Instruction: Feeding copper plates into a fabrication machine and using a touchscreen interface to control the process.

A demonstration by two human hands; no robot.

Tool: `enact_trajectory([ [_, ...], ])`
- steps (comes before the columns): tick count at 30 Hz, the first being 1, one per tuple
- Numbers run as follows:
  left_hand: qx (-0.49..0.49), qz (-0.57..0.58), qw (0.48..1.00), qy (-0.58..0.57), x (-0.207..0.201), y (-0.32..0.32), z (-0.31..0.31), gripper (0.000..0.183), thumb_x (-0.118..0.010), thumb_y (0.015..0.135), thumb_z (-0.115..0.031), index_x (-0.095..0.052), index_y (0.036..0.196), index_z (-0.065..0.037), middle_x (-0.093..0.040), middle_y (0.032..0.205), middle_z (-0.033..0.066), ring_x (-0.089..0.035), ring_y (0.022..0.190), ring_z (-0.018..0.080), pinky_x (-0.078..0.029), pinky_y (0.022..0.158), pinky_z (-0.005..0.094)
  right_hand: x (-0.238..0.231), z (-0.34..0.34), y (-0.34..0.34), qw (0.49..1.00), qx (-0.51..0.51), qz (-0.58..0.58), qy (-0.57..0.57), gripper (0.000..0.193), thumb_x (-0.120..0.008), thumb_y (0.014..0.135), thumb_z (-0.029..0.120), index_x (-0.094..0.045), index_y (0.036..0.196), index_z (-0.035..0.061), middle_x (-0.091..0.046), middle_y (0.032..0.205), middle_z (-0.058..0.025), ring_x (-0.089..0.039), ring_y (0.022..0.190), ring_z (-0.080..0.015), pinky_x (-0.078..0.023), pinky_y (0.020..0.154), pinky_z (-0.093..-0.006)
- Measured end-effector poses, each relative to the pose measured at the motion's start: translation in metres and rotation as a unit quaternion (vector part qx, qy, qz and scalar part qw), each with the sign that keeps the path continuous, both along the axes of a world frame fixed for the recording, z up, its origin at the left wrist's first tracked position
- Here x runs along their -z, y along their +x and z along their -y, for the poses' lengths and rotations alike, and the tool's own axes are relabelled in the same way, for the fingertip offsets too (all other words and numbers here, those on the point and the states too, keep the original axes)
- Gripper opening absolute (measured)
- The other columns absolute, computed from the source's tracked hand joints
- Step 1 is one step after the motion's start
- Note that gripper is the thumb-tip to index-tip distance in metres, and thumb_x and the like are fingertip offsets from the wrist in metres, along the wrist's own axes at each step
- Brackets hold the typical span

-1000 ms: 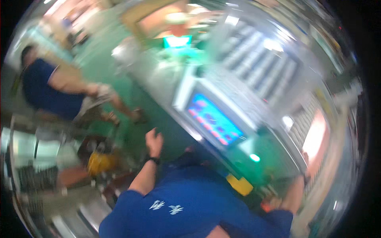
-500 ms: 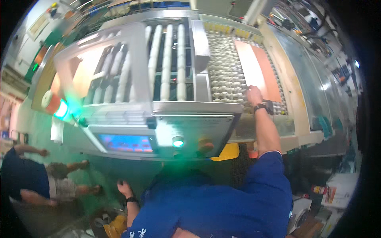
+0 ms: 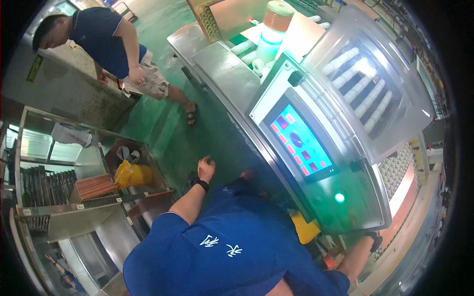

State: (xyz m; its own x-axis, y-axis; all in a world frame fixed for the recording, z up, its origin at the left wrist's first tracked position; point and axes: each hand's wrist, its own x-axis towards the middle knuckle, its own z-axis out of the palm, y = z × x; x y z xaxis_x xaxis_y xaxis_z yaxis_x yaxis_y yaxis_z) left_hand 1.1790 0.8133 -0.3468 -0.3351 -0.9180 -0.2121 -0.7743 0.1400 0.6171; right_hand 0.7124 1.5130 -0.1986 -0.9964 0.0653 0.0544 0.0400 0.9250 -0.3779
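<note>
My left hand (image 3: 206, 168) hangs over the green floor, a black watch on its wrist. Its fingers are curled, with a small dark spot at the fingertips that I cannot make out. At the lower right, my right hand (image 3: 371, 235) reaches past the corner of the machine's control panel (image 3: 323, 202), which hides its fingers. Close to it, a copper-coloured sheet (image 3: 402, 200) lies on the white roller bed (image 3: 396, 170). The panel bears a lit touch screen (image 3: 298, 140) and a glowing green button (image 3: 339, 198).
A clear cover (image 3: 340, 113) spans white rollers, beside a green-lit signal lamp (image 3: 271, 37). Another person (image 3: 106, 44) stands at the upper left. Left of me, a metal rack (image 3: 94, 209) holds copper-coloured strips and yellow gloves (image 3: 133, 175). A yellow bin (image 3: 304, 228) sits under the panel.
My view has swung left, so the machine now sits tilted at the right and the rack shows. My right hand, seen before at the copper-coloured sheet, is now mostly hidden behind the panel.
</note>
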Motion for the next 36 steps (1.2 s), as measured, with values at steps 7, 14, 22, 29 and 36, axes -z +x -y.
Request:
enact_trajectory([
  [7, -0.074, 0.034, 0.995, 0.06, 0.011, 0.022, -0.005, 0.045, -0.063, 0.084, -0.025, -0.069, 0.121, -0.001, -0.067, 0.117, 0.027, -0.063, 0.112, 0.0414, -0.051, 0.098, 0.0462, 0.009, -0.001, 0.023, 0.998, -0.012, -0.035, -0.046, 0.041, -0.054, 0.098, 0.021, -0.057, 0.133, -0.0006, -0.07, 0.114, -0.0189, -0.065, 0.106, -0.0287, -0.05, 0.094, -0.0423],
  [14, -0.081, -0.047, 0.995, 0.041, -0.005, -0.011, 0.011, 0.045, -0.062, 0.084, -0.022, -0.068, 0.121, 0.003, -0.067, 0.12, 0.0274, -0.067, 0.106, 0.0424, -0.052, 0.097, 0.0448, 0.03, -0.02, 0.055, 0.993, -0.01, -0.074, -0.087, 0.041, -0.053, 0.098, 0.021, -0.057, 0.133, -0.0011, -0.07, 0.115, -0.0189, -0.064, 0.106, -0.0277, -0.049, 0.095, -0.0423],
  [22, -0.075, -0.227, 0.97, 0.046, -0.034, -0.062, 0.048, 0.037, -0.066, 0.089, -0.009, -0.065, 0.123, 0.004, -0.071, 0.109, 0.0161, -0.068, 0.094, 0.0215, -0.054, 0.086, 0.0356, 0.042, -0.01, 0.101, 0.976, -0.003, -0.136, -0.172, 0.041, -0.053, 0.099, 0.021, -0.056, 0.133, -0.0017, -0.069, 0.116, -0.0189, -0.064, 0.107, -0.0264, -0.049, 0.095, -0.0423],
  [29, -0.001, -0.251, 0.965, -0.078, -0.099, -0.146, 0.103, 0.039, -0.054, 0.096, -0.012, -0.059, 0.129, 0.008, -0.063, 0.13, 0.0216, -0.057, 0.122, 0.0325, -0.043, 0.106, 0.0418, -0.009, 0.067, 0.107, 0.984, 0.035, -0.162, -0.068, 0.036, -0.058, 0.09, 0.01, -0.062, 0.124, -0.002, -0.067, 0.118, -0.0238, -0.059, 0.116, -0.0419, -0.045, 0.102, -0.0474],
  [36, 0.045, -0.307, 0.924, -0.224, -0.174, -0.211, 0.112, 0.044, -0.056, 0.098, -0.018, -0.055, 0.133, 0.009, -0.053, 0.139, 0.026, -0.051, 0.128, 0.0375, -0.038, 0.111, 0.0439, -0.064, 0.118, 0.11, 0.977, 0.012, -0.212, 0.026, 0.026, -0.063, 0.092, 0.021, -0.067, 0.103, -0.0024, -0.068, 0.11, -0.0227, -0.061, 0.104, -0.0431, -0.048, 0.091, -0.051],
])
